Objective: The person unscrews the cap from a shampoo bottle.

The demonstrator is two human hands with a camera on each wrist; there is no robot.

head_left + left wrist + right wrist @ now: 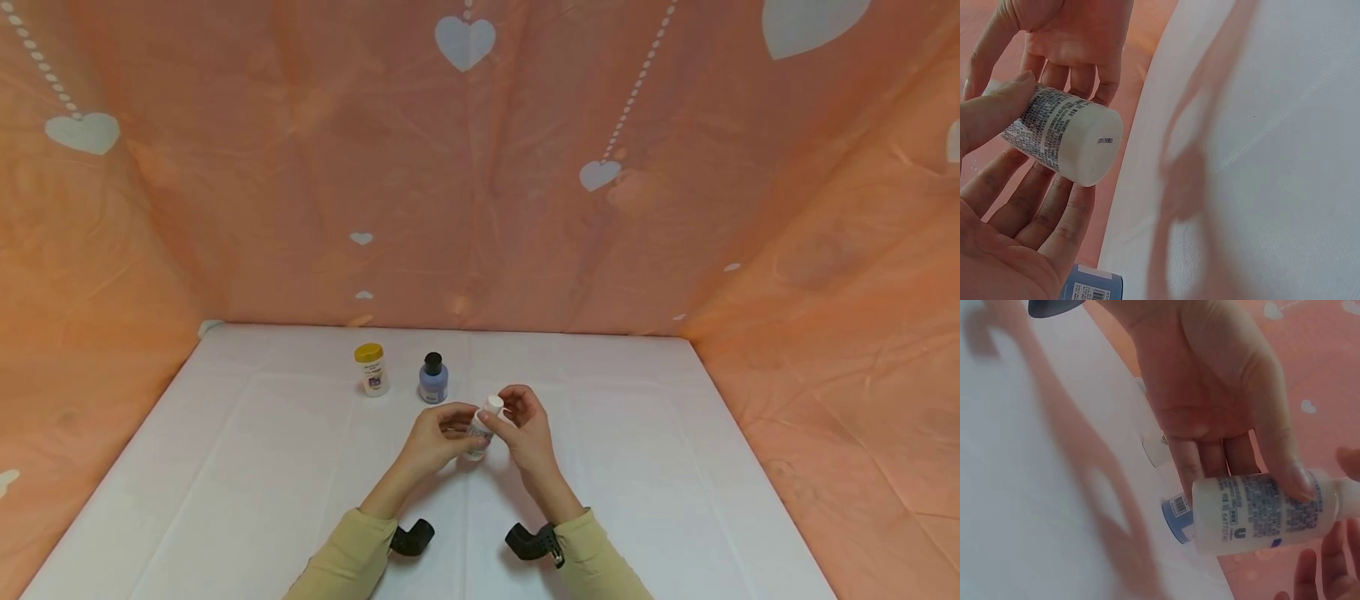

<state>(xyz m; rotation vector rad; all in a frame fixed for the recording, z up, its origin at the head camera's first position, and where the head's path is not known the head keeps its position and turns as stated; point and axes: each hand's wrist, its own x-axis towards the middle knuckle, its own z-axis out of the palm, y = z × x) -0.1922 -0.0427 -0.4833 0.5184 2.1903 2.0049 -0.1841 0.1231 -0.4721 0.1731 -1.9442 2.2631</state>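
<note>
White and cylindrical, a plastic bottle tilts above the white-covered bench, gripped by the left hand. The right hand curves by its white cap; whether gripping, I cannot tell.

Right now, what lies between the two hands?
The white bottle, held by the left hand, with the right hand at its cap; the head view shows it.

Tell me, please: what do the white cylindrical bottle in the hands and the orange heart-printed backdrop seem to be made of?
The white cylindrical bottle looks like satin plastic, judging by its smooth, milky base. The orange heart-printed backdrop seems thin and slightly glossy, perhaps plastic film or coated fabric: it shows creases and soft highlights.
</note>
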